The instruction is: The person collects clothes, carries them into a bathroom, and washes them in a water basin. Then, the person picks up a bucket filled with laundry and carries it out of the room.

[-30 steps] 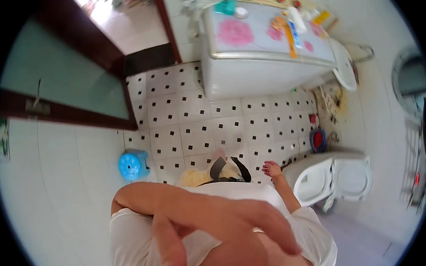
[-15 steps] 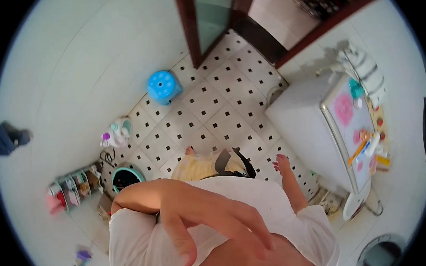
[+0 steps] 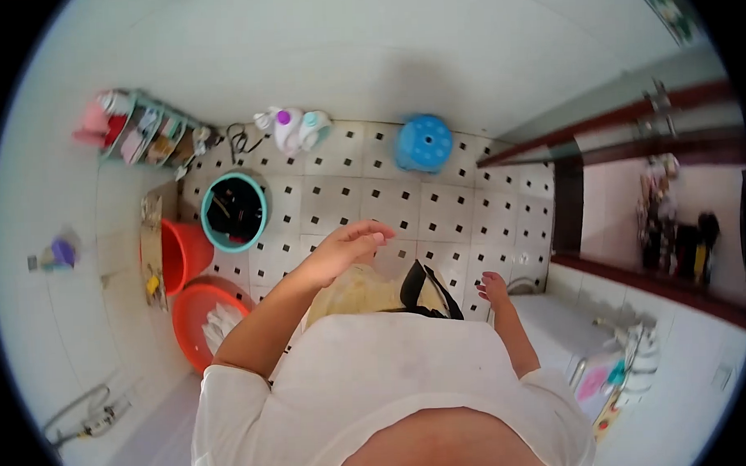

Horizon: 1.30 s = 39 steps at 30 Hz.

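My left hand [image 3: 350, 248] is out in front of my body above the tiled floor [image 3: 339, 203], its fingers curved and apart, holding nothing. To the left of it stands a teal bucket [image 3: 262, 224] with dark cloth [image 3: 234, 207] inside. My right hand [image 3: 492, 287] hangs low at my other side near the white washing machine [image 3: 549, 325], fingers spread, with nothing in it. Neither hand touches any object. Below both hands I see my white shirt [image 3: 394, 355] and pale yellow lower clothing [image 3: 354, 293].
A blue stool [image 3: 424, 143] and detergent bottles [image 3: 289, 129] stand along the wall. At the left are a shelf rack [image 3: 152, 130], a red bucket [image 3: 189, 254] and an orange basin [image 3: 197, 317] with white cloth. The doorway [image 3: 611, 216] is at the right.
My view has turned left, bringing the buckets and basin into sight. My left hand has dropped from close before my face to in front of my waist. My right hand still hangs at my side.
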Each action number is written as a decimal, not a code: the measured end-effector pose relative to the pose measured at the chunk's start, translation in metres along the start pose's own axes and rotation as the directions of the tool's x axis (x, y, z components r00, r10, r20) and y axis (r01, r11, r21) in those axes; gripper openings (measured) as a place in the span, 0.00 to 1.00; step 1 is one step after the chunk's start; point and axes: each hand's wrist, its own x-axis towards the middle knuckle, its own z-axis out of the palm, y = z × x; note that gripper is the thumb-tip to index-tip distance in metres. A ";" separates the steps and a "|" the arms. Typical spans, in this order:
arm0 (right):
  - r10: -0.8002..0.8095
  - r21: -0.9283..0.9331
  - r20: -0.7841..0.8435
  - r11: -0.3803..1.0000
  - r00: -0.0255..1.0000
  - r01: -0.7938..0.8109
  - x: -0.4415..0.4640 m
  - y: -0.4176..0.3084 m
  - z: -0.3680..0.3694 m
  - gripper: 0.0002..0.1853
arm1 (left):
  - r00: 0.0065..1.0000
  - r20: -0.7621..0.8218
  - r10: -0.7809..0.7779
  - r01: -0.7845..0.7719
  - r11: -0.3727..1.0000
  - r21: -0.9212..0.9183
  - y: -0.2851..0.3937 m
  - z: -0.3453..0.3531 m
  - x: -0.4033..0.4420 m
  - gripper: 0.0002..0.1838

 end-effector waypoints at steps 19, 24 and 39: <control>-0.059 -0.481 0.459 0.823 0.887 0.303 0.108 -0.245 0.147 0.16 | 0.711 -0.700 -0.067 0.122 0.992 0.029 -0.108 -0.056 -0.016 0.13; 0.018 -0.643 0.441 0.704 0.898 0.302 0.089 -0.279 0.198 0.17 | 0.611 -0.783 -0.118 0.118 0.991 -0.058 -0.128 -0.066 -0.028 0.12; -0.039 -0.762 0.529 0.418 0.848 0.495 0.037 -0.310 0.424 0.23 | 0.428 -0.892 -0.144 -0.061 0.980 -0.187 -0.212 -0.204 -0.104 0.15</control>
